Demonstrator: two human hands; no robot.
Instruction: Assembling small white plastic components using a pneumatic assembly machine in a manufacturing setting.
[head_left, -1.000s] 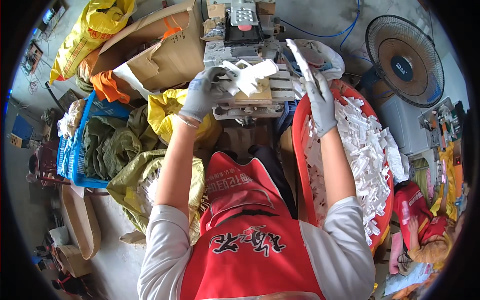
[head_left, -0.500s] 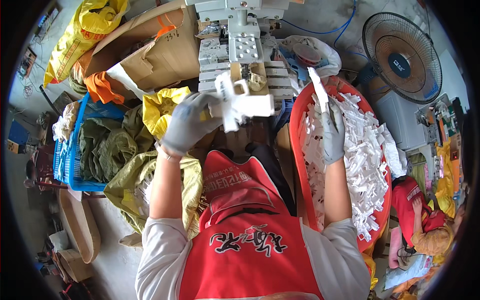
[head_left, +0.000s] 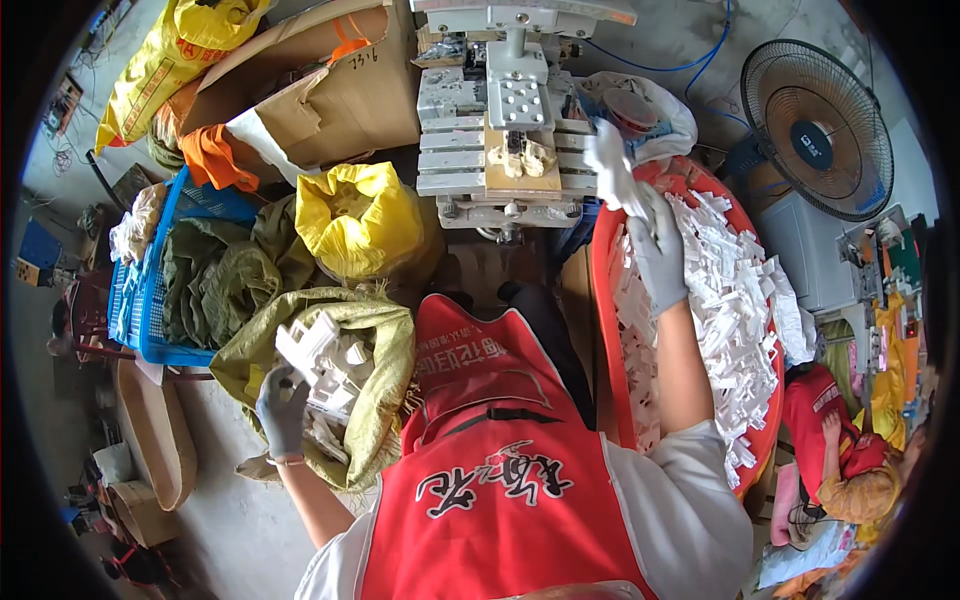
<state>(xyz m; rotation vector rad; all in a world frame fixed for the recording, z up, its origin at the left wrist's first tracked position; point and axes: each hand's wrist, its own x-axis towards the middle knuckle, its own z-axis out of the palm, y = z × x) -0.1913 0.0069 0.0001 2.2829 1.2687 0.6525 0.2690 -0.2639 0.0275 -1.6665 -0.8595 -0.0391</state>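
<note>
Probably stiff, a white piece [head_left: 612, 172] is pinched low by the right grip [head_left: 657, 255]. The left grip [head_left: 281, 410] cannot be judged.

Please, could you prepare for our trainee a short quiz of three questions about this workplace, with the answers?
1. True or false: the right hand holds a white piece.
2. At the mouth of which container is the left hand?
3. Choose one. In this view, where is the red tub relative to the red apron?
A. To its left
B. To its right
C. Directly below it

Key
1. True.
2. The olive-green sack.
3. B.
</note>
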